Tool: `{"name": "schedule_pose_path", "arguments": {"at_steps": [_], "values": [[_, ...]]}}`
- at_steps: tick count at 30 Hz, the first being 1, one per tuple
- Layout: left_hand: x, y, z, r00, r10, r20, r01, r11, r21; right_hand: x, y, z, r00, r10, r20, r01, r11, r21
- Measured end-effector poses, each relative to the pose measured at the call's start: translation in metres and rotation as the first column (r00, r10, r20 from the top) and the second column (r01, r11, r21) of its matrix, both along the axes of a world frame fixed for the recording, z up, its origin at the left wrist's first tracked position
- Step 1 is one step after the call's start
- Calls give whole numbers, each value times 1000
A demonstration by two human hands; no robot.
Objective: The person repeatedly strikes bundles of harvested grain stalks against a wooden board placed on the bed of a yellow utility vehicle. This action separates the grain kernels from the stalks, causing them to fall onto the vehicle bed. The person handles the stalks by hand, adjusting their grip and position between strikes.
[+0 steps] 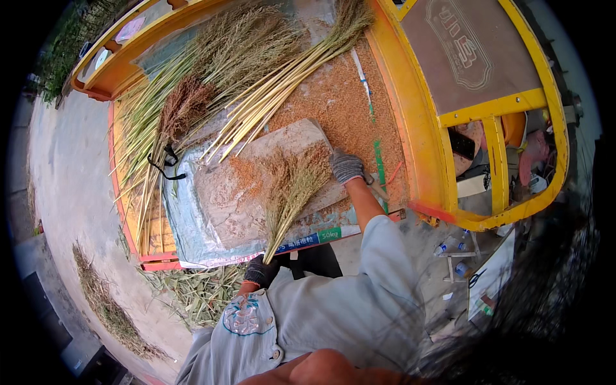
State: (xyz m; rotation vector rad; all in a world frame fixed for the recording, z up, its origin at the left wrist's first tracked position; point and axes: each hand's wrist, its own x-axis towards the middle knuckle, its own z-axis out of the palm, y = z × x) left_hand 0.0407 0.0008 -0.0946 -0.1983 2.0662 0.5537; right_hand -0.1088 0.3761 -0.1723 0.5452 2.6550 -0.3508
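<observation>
My left hand (261, 272), in a dark glove, is closed around the stalk ends of a bunch of broomcorn (285, 192). The bunch's seed heads fan out over a dusty, greyish-brown flat board (221, 199). By the board's right edge, my right hand (347, 165) wears a grey knit glove and has its fingers curled. A short wooden handle (378, 188) juts out beside its wrist; the rest of that tool is mostly hidden by the hand. Loose reddish-brown seeds (343, 96) cover the bed past the board, and some lie on the board.
Broomcorn stalks (167, 96) are heaped at the left, beside another pale-stalked bundle (276, 90). A black strap (165, 163) lies across the heap. Pale sacking (186, 212) lies under the board. A yellow metal frame (494, 167) stands at right; cut leaves (199, 292) lie below.
</observation>
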Motion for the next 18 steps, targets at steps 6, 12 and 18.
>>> {"name": "schedule_pose_path", "arguments": {"at_steps": [6,12,18], "values": [[13,-13,-19,996,-89,-11,86,986,-144,62,-50,11,941,261,-217,-241,964,115],[24,-28,-34,996,2,-93,-11,996,-90,97,-93,-6,747,654,-119,-664,725,-185],[8,-17,-11,998,-15,-60,10,996,-89,5,7,-19,983,176,-49,-173,983,59]]}}
